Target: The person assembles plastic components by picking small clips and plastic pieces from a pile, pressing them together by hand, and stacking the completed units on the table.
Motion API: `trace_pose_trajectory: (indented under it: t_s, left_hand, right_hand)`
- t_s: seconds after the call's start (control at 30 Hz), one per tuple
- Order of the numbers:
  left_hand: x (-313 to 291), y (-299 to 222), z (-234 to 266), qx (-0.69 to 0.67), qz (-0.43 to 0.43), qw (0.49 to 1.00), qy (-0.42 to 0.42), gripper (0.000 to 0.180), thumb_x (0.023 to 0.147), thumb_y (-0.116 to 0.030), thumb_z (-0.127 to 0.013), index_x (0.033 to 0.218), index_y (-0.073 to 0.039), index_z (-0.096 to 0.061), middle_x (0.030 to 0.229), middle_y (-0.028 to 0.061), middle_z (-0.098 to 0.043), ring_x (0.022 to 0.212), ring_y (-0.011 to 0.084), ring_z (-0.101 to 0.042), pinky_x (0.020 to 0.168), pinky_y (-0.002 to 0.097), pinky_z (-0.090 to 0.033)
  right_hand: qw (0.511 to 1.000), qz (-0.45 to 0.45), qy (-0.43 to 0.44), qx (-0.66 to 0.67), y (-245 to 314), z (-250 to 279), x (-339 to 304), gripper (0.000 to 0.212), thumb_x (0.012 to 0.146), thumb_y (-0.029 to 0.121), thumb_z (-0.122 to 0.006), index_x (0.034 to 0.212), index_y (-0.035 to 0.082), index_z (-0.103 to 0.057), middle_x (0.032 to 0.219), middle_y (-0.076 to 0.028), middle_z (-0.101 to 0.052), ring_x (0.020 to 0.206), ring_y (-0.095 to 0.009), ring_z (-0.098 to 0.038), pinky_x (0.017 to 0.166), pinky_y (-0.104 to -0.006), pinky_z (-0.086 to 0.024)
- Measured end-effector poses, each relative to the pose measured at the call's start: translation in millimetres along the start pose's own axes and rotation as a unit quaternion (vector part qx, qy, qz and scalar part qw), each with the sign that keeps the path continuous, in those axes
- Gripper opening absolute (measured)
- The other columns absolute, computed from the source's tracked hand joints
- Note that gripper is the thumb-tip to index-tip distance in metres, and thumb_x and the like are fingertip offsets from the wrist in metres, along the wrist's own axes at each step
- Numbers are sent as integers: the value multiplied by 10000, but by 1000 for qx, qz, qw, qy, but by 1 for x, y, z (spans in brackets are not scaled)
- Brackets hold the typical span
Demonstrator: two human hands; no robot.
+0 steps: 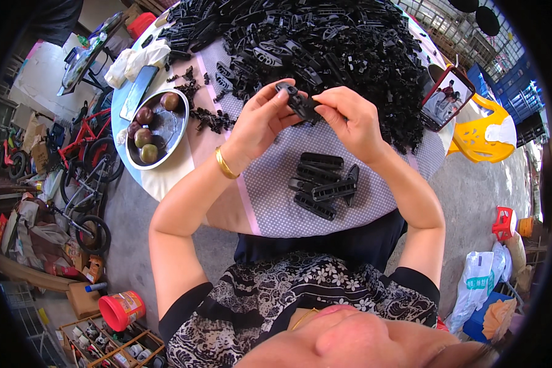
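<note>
My left hand (259, 116) grips a black plastic part (299, 104) between thumb and fingers, holding it above the table. At the part's right end, my right hand (351, 119) is closed in a pinch; whether a smaller piece sits between its fingertips is hidden. Just beyond both hands spreads a large heap of black plastic parts (343, 55), with long slotted pieces and many small ones. Nearer to me, several long black slotted pieces (325, 184) lie in a loose group on the dotted tablecloth (276, 208).
On the left stand an oval metal bowl (156, 138) of round dark fruit, a pale-blue flat case (139, 92) and white bags (135, 61). At the right edge a phone (448, 98) is propped up near a yellow plastic chair (487, 132). Bicycles (89, 184) and a red bucket (121, 310) stand on the floor.
</note>
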State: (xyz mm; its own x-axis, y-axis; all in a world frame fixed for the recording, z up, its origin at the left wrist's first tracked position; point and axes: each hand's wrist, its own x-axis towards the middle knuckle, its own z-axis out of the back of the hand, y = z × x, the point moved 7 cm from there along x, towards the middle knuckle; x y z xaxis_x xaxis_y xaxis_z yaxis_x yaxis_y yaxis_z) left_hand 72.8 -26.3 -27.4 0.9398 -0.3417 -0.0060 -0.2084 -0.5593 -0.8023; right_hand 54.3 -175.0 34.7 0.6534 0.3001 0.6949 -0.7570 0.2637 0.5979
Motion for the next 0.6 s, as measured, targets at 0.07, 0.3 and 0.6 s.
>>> trace_pose_trajectory:
  t_s: [0.07, 0.3, 0.6]
  left_hand:
    - [-1, -1, 0, 6, 6, 1000, -5, 350, 983, -199, -402, 1270, -7, -460, 1077, 113, -601, 949, 212, -617, 831, 353, -522]
    - [-5, 13, -5, 82, 107, 989, 55, 290, 967, -233, -461, 1119, -2, -550, 855, 84, -630, 640, 151, -619, 533, 241, -494]
    - [-9, 12, -5, 108, 178, 974, 92, 311, 959, -219, -474, 1110, 46, -535, 965, 171, -635, 698, 164, -626, 559, 232, -500]
  right_hand:
    - [984, 131, -11, -117, 18, 1, -2, 172, 754, 86, -687, 918, 44, -661, 870, -68, -635, 735, -219, -606, 610, -292, -505]
    - [971, 178, 62, -150, 24, -10, -6, 221, 700, 95, -691, 920, 88, -668, 927, -36, -608, 791, -204, -590, 623, -289, -513]
    - [954, 210, 94, -190, 27, -11, -7, 291, 647, 27, -651, 937, 48, -660, 944, -79, -609, 803, -236, -594, 634, -302, -514]
